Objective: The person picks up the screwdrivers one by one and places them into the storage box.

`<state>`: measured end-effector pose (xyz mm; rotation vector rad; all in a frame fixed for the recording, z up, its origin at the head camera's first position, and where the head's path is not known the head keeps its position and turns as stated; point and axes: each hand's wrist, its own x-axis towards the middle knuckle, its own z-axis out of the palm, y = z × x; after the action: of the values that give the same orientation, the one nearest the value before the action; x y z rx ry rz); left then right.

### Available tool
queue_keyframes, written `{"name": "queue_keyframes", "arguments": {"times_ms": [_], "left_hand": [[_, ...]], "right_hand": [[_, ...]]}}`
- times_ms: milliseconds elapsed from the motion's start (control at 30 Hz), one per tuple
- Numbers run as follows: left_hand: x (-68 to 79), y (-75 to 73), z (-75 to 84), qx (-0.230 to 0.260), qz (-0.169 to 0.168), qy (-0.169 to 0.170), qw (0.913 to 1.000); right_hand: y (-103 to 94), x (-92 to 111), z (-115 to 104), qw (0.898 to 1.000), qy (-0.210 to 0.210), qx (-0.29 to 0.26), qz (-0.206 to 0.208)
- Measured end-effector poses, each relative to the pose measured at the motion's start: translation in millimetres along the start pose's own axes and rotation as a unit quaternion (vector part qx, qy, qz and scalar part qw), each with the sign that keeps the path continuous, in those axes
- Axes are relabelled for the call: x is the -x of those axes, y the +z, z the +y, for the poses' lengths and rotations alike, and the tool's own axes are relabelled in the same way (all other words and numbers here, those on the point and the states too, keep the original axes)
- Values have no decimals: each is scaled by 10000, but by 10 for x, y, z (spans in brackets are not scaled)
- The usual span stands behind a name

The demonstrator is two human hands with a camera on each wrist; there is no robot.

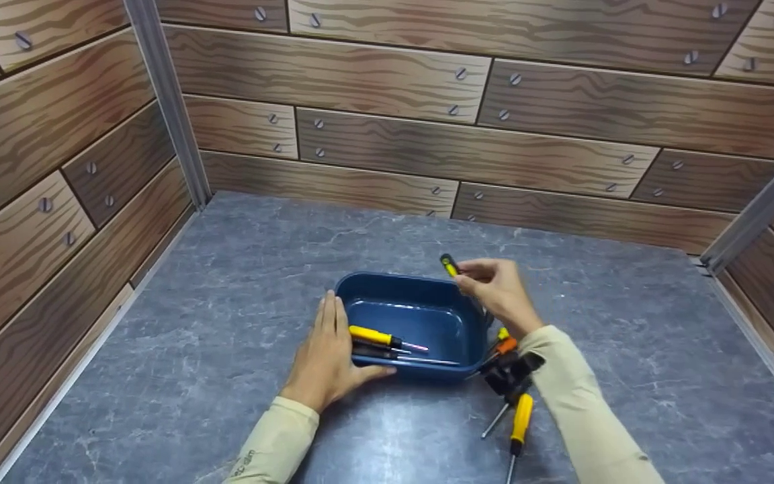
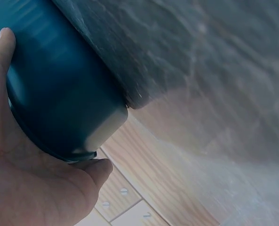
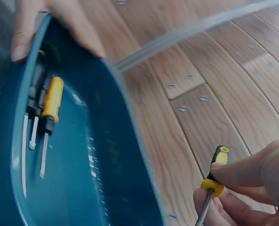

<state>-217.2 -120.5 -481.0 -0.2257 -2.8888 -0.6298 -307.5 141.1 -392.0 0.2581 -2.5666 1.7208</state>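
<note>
A deep blue plastic bin (image 1: 400,290) stands on the table, open side up. My left hand (image 1: 323,356) holds its left end, thumb along the near wall and fingers across the end. Inside, against the near wall, lie a yellow-handled screwdriver (image 3: 52,99) and two dark-handled screwdrivers (image 1: 372,351). Over the bin's far right corner, my right hand (image 1: 500,292) pinches a small screwdriver (image 3: 219,162) by its black and yellow handle. Its shaft points down in the right wrist view; the tip is out of frame.
Right of the bin lie an orange-handled screwdriver (image 1: 506,345) and a yellow-handled screwdriver (image 1: 521,413). A further metal shaft (image 1: 494,422) shows there, its handle hidden under the black wrist camera (image 1: 511,373). Wood-patterned walls (image 1: 387,134) enclose the grey marbled table (image 1: 226,282).
</note>
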Motion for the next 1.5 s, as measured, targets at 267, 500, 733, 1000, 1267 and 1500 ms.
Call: {"name": "queue_keyframes", "arguments": {"times_ms": [267, 500, 733, 1000, 1267, 1500], "left_hand": [[-5, -16, -4, 40, -141, -91, 9999], [-15, -12, -10, 25, -89, -20, 10000], [-24, 5, -11, 83, -109, -53, 9999], [-2, 7, -25, -117, 121, 193, 9997], [-7, -3, -22, -123, 60, 186, 9997], [-5, 8, -34, -61, 67, 203, 9998]], "right_hand": [[512, -65, 35, 9958, -407, 789, -239], [834, -77, 123, 9840, -762, 1452, -696], [1076, -78, 227, 9649, -1168, 2008, -1228], [1179, -72, 288, 9502, -1358, 2284, -1626], [1197, -63, 299, 9476, -1360, 2358, -1672], [1227, -47, 303, 9418, -1585, 2360, -1795]]}}
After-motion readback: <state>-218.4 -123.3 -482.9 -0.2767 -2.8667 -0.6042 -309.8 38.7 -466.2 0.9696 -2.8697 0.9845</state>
